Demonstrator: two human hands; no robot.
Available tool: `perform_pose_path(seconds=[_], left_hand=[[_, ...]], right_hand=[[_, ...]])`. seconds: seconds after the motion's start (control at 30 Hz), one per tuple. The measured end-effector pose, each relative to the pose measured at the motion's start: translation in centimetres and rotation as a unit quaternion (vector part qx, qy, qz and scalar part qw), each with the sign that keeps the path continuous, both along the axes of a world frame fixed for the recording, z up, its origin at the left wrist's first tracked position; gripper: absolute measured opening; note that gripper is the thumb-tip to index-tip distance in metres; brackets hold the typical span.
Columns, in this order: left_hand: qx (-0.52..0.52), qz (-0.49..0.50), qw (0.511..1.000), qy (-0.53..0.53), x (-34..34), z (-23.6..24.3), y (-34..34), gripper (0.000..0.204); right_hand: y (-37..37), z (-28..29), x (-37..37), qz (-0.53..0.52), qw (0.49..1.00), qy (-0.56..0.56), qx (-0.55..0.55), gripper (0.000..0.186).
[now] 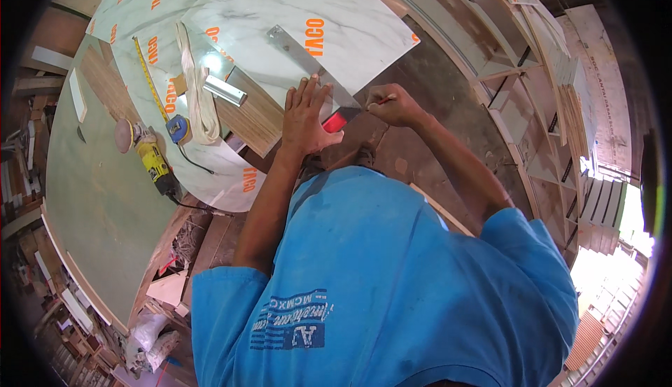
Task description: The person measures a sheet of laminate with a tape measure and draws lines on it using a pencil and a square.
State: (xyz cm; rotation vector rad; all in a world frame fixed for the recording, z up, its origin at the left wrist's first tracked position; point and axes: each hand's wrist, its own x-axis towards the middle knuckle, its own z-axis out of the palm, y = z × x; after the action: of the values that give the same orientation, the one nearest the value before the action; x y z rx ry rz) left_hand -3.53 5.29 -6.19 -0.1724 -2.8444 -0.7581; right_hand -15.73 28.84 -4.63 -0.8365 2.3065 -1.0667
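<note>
My left hand (304,117) lies with fingers stretched over a metal try square, its thumb by the red handle (334,121); the long silver blade (294,47) extends up-left across a marble-patterned board (371,26). Just right of the square, my right hand (395,107) is closed on a thin pencil (383,99) at the board's corner. Left of my left hand are a wood-grain strip (246,121), a silver metal bar (224,90), a cream fabric bundle (203,124) and a blue tape measure (178,129) with yellow tape drawn out.
A yellow power tool (154,163) with cord rests left, on a marble-patterned sheet beside a grey-green panel (105,247). Open wooden shelf frames (518,107) curve along the right, with stacked boards (588,58) behind. Scraps and a white bag (147,331) lie lower left.
</note>
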Motion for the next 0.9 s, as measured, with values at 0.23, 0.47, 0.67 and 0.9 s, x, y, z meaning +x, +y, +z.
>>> perform_pose_path(seconds=[0.23,0.47,0.67,0.9], left_hand=[[-0.002,0.001,1.000,-0.001,0.1,0.0,-0.2,0.105],[-0.008,0.002,1.000,-0.009,0.0,0.1,-0.3,0.104],[-0.009,-0.001,1.000,-0.017,0.0,0.2,-0.3,0.105],[-0.015,-0.003,1.000,-0.024,0.1,0.2,-0.4,0.104]], right_hand=[[-3.0,2.3,-2.5,-0.050,0.993,-0.102,-0.036,0.016],[-5.6,2.0,-2.6,-0.036,0.998,-0.029,0.036,0.017],[-9.7,0.7,-5.4,-0.021,0.999,0.035,-0.010,0.018],[-12.6,1.5,-6.6,-0.022,0.998,0.053,-0.026,0.020]])
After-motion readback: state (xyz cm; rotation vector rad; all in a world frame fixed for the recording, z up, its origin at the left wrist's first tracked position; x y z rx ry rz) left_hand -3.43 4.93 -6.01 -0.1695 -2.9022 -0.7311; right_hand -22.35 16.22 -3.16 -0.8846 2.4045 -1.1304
